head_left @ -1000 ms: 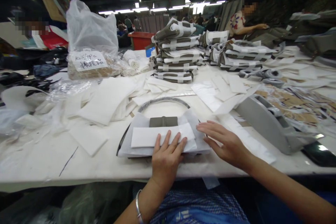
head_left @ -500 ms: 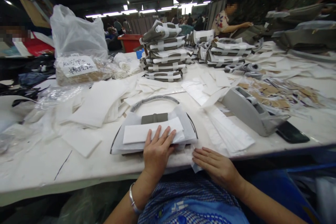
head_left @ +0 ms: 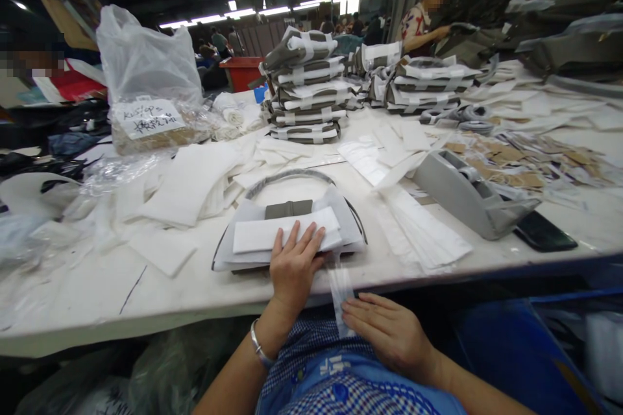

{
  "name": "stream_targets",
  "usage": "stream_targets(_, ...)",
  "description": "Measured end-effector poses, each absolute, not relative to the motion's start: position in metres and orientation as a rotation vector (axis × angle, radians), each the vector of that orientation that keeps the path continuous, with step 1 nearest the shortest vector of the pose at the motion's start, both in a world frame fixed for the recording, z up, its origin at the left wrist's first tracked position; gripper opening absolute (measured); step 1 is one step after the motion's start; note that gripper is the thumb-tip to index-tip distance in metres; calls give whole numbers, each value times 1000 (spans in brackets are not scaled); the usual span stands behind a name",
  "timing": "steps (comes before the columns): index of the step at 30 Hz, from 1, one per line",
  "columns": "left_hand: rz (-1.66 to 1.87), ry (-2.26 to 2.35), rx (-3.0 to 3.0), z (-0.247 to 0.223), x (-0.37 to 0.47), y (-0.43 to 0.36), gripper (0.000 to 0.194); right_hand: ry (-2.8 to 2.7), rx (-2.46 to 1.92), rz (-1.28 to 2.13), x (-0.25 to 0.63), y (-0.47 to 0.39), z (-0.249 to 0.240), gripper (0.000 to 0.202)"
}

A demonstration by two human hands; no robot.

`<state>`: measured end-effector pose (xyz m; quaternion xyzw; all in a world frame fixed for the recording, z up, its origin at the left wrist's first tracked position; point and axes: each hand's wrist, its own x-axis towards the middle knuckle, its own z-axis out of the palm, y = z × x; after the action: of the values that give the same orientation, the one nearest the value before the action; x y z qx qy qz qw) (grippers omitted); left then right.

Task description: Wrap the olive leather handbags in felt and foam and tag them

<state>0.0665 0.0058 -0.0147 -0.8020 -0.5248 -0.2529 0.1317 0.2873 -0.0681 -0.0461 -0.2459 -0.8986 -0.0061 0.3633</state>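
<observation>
A grey-brown handbag (head_left: 289, 209) lies on the table before me, wrapped in thin white paper (head_left: 335, 207), its wrapped handle (head_left: 292, 176) arched towards the back. A folded white padding sheet (head_left: 253, 237) lies across its front. My left hand (head_left: 294, 266) rests flat on this sheet, fingers spread. From the bag's front edge a strip of clear tape (head_left: 339, 288) hangs over the table edge. My right hand (head_left: 394, 332) has its fingers together on the strip's lower end, the thumb hidden below.
A grey tape dispenser (head_left: 470, 198) stands at the right beside a dark phone (head_left: 548, 232). White sheets (head_left: 187, 181) spread to the left. Stacked wrapped bags (head_left: 306, 87) rise behind, near a labelled plastic bag (head_left: 148, 78). A person (head_left: 421, 23) works at the back right.
My right hand has moved left and down towards my lap, and the tape strip now stretches straighter. The left hand stays on the padding sheet. The view has shifted slightly.
</observation>
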Motion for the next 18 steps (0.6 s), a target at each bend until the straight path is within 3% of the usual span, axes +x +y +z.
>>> stream_targets(18,-746,-1530,-2266,-25,69,8,41,-2327,-573,-7,283,-79,-4,28)
